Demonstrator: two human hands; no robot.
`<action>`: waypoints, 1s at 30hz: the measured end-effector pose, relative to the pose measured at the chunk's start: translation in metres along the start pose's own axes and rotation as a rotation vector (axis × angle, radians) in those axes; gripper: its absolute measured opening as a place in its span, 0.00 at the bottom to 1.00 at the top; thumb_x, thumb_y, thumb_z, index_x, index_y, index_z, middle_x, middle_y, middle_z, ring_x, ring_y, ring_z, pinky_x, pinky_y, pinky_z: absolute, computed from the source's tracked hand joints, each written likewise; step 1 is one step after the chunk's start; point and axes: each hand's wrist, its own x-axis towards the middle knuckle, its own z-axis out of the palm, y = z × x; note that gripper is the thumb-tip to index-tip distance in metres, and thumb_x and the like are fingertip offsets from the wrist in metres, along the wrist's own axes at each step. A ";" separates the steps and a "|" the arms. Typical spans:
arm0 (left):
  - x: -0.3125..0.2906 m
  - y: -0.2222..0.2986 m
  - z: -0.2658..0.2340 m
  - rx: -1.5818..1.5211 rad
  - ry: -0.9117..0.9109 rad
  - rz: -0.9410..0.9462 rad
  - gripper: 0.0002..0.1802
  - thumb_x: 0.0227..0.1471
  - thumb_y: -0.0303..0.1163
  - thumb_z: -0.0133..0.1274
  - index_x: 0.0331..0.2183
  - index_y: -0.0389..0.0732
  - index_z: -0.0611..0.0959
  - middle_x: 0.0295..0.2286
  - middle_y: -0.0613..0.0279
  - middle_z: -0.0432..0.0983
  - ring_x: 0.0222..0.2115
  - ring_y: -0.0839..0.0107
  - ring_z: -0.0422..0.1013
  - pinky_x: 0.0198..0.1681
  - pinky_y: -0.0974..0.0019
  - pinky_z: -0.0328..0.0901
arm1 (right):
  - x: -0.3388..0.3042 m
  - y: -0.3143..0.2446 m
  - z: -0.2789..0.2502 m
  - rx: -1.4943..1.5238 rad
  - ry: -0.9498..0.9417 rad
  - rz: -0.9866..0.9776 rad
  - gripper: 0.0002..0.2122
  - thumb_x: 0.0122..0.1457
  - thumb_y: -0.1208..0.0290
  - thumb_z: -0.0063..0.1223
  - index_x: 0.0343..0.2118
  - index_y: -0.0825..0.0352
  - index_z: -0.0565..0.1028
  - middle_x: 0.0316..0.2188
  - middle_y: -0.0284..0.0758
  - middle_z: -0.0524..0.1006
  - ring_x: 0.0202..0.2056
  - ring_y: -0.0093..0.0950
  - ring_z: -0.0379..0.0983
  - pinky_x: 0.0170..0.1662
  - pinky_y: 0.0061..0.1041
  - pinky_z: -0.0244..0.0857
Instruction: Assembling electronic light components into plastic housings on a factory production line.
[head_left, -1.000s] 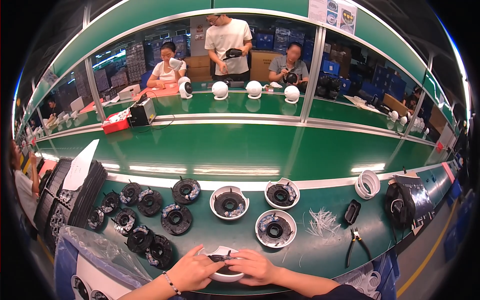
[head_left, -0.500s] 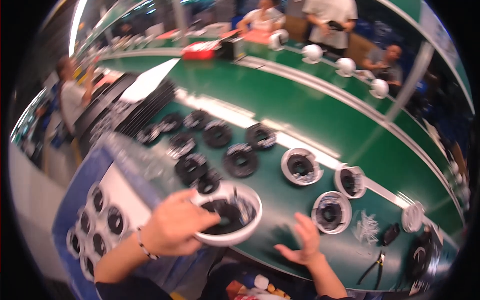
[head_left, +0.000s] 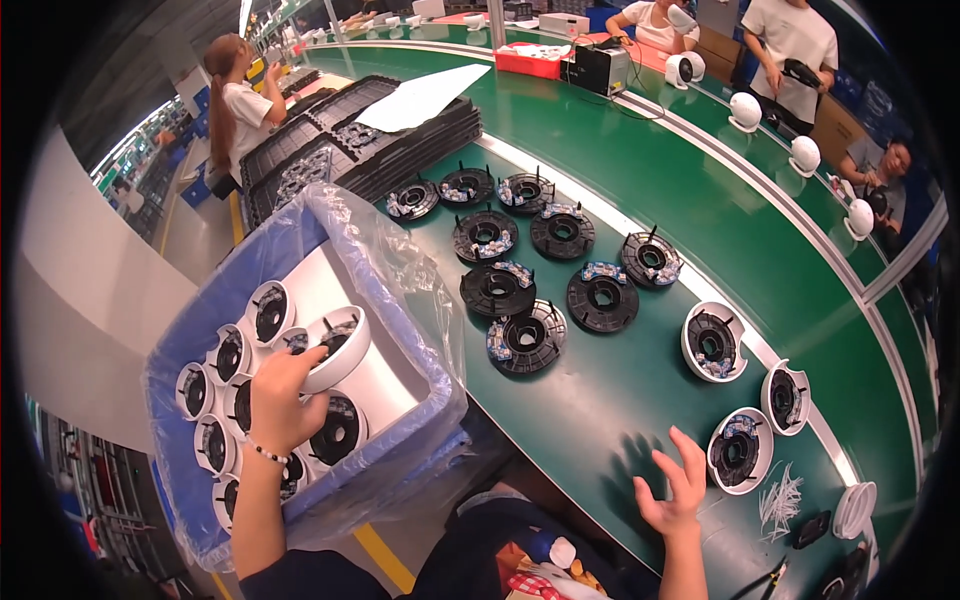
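Observation:
My left hand (head_left: 283, 400) grips the rim of a white round housing (head_left: 352, 362) with a black disc inside. The housing is tilted above the other white housings in a blue plastic-lined bin (head_left: 185, 515), at my left. Several such housings stand there in rows, each with a black disc (head_left: 228, 355) in it. My right hand (head_left: 675, 492) hovers empty over the near edge of the green table, fingers spread. Just right of it stands a white housing (head_left: 765, 462) fitted with a black disc, with two more behind.
Black discs with circuit boards (head_left: 602, 297) lie across the green table (head_left: 600, 400). White ties (head_left: 780, 503), white rings (head_left: 853, 510) and pliers (head_left: 775, 577) are at right. Black trays (head_left: 430, 130) are stacked beyond the bin. Co-workers sit and stand across the line.
The left hand has carried the white housing from the table's edge leftward over the bin. My view has turned left. The right hand remains open over the table.

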 end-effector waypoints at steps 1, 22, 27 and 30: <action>0.001 0.002 0.004 -0.038 -0.050 -0.035 0.20 0.25 0.23 0.51 0.31 0.37 0.76 0.23 0.54 0.72 0.26 0.57 0.69 0.36 0.61 0.63 | 0.000 0.000 0.000 0.006 -0.012 0.009 0.18 0.31 0.73 0.59 0.31 0.67 0.71 0.43 0.44 0.67 0.42 0.41 0.65 0.44 0.38 0.58; -0.017 -0.002 0.095 -0.181 -0.305 0.253 0.18 0.34 0.32 0.55 0.32 0.37 0.72 0.37 0.54 0.68 0.40 0.59 0.64 0.44 0.61 0.59 | 0.009 -0.002 0.003 0.017 -0.046 -0.008 0.14 0.33 0.74 0.57 0.27 0.66 0.73 0.39 0.41 0.71 0.41 0.39 0.67 0.45 0.38 0.57; -0.007 0.004 0.110 -0.121 -0.268 0.347 0.23 0.33 0.34 0.56 0.35 0.38 0.72 0.39 0.53 0.66 0.43 0.58 0.62 0.47 0.55 0.55 | 0.005 0.003 -0.012 -0.029 -0.025 -0.015 0.13 0.32 0.74 0.58 0.26 0.66 0.72 0.38 0.40 0.70 0.39 0.38 0.67 0.43 0.36 0.59; -0.013 0.008 0.074 -0.037 -0.259 0.088 0.40 0.25 0.38 0.61 0.43 0.35 0.66 0.45 0.42 0.59 0.47 0.46 0.55 0.48 0.50 0.51 | 0.008 0.006 -0.005 0.056 -0.053 -0.034 0.13 0.35 0.73 0.59 0.28 0.66 0.73 0.38 0.39 0.70 0.38 0.37 0.68 0.40 0.34 0.61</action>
